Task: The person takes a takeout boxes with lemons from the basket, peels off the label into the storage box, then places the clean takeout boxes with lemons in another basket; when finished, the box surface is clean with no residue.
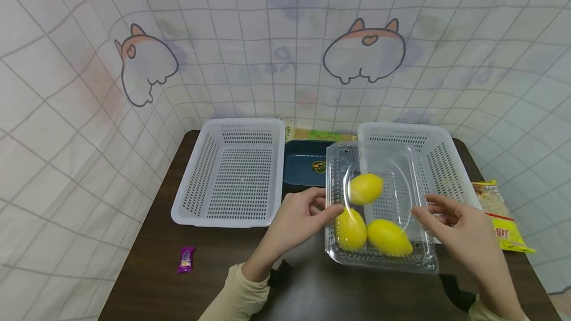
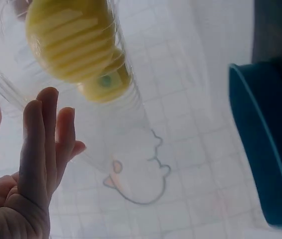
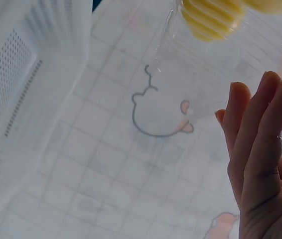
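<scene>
A clear plastic box [image 1: 379,260] with a transparent lid is held up over the table, tilted so its top faces the head camera. Three yellow lemons show inside: one lemon [image 1: 366,188] higher up, another lemon [image 1: 351,228] at lower left and a third lemon [image 1: 389,237] at lower right. My left hand [image 1: 300,219] grips the box's left edge, thumb over the lid. On the opposite edge, my right hand [image 1: 464,232] holds it the same way. Both wrist views look up from below, with fingers [image 2: 34,144] extended along the box's sides.
A white perforated basket [image 1: 227,222] stands at left, with a purple-wrapped candy [image 1: 186,259] in front of it. Another white basket [image 1: 456,162] sits behind the box. Between them lies a dark blue tray [image 1: 296,175]. A yellow snack bag [image 1: 510,232] is at the right edge.
</scene>
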Demonstrator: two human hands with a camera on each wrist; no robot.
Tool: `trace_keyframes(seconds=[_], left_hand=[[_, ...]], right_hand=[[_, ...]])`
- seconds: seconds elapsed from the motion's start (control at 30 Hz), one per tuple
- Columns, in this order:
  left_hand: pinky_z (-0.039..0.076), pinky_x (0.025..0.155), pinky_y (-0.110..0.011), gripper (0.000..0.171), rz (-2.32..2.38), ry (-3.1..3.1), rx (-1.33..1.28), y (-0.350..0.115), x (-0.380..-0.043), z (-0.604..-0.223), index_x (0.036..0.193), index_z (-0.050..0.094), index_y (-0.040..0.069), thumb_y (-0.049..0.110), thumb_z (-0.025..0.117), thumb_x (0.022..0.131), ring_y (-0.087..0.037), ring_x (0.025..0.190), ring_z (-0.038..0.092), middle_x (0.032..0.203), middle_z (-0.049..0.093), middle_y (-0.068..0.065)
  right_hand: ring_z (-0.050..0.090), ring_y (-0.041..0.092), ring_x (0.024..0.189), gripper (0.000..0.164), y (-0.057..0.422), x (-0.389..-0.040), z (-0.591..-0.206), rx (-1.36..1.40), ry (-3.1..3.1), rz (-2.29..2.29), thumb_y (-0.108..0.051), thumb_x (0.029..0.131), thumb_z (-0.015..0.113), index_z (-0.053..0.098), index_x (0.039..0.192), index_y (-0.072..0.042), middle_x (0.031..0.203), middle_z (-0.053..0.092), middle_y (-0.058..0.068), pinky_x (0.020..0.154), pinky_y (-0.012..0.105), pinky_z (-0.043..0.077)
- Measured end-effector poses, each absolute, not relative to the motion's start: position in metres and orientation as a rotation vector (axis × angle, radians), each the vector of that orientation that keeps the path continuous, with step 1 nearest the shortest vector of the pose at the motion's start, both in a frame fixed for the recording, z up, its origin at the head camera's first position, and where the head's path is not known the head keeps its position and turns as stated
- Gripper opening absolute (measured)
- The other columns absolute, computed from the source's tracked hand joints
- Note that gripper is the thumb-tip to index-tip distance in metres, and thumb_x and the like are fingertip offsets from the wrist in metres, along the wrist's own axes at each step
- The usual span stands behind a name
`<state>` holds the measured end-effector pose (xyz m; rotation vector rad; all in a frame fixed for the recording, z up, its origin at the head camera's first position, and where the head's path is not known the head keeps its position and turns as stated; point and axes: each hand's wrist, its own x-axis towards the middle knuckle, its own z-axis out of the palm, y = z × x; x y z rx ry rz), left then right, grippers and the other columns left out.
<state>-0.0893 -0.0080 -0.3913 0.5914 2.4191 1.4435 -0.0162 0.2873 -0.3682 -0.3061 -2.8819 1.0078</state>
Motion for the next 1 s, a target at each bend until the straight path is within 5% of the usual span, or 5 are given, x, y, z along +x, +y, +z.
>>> trace_keyframes(seconds=[0.17,0.4,0.53,0.8,1.0], left_hand=[[0.058,0.072,-0.018,0.053,1.447,2.407,0.671,0.012,-0.111,-0.379,0.126,0.064,0.008,0.05,0.064,0.093,-0.005,0.085,0.072,0.107,0.076,-0.007],[0.054,0.07,-0.019,0.055,1.355,2.422,0.726,0.042,-0.137,-0.363,0.129,0.061,0.01,0.053,0.06,0.094,-0.007,0.088,0.069,0.114,0.075,-0.004],[0.048,0.065,-0.017,0.05,1.365,2.379,0.778,0.061,-0.152,-0.362,0.119,0.063,0.01,0.053,0.059,0.095,-0.004,0.079,0.068,0.108,0.077,-0.004],[0.059,0.081,-0.02,0.063,1.454,2.194,0.708,0.097,-0.181,-0.38,0.148,0.046,0.009,0.049,0.052,0.1,-0.009,0.082,0.076,0.134,0.066,-0.012],[0.06,0.077,-0.022,0.059,1.502,2.125,0.559,0.123,-0.197,-0.399,0.141,0.054,0.01,0.051,0.053,0.099,-0.013,0.088,0.076,0.138,0.063,-0.011]], right_hand=[[0.057,-0.017,0.069,0.057,0.315,-0.035,-0.354,-0.233,-2.867,1.003,-0.043,0.094,0.066,0.06,0.133,-0.002,0.106,0.075,0.013,0.056,0.017,0.047],[0.063,-0.008,0.068,0.068,0.35,-0.057,-0.339,-0.253,-2.984,1.047,-0.048,0.098,0.057,0.047,0.145,0.0,0.13,0.062,0.033,0.058,0.017,0.046],[0.062,-0.007,0.069,0.071,0.369,-0.068,-0.334,-0.309,-3.023,1.003,-0.052,0.097,0.055,0.046,0.146,-0.001,0.115,0.073,0.007,0.059,0.021,0.044],[0.059,-0.003,0.07,0.078,0.399,-0.099,-0.335,-0.291,-3.147,0.885,-0.053,0.101,0.044,0.036,0.148,0.009,0.135,0.049,0.044,0.074,0.053,0.054],[0.063,-0.007,0.078,0.077,0.415,-0.122,-0.351,-0.225,-3.251,1.03,-0.05,0.104,0.039,0.038,0.142,0.016,0.125,0.063,0.035,0.068,0.026,0.057]])
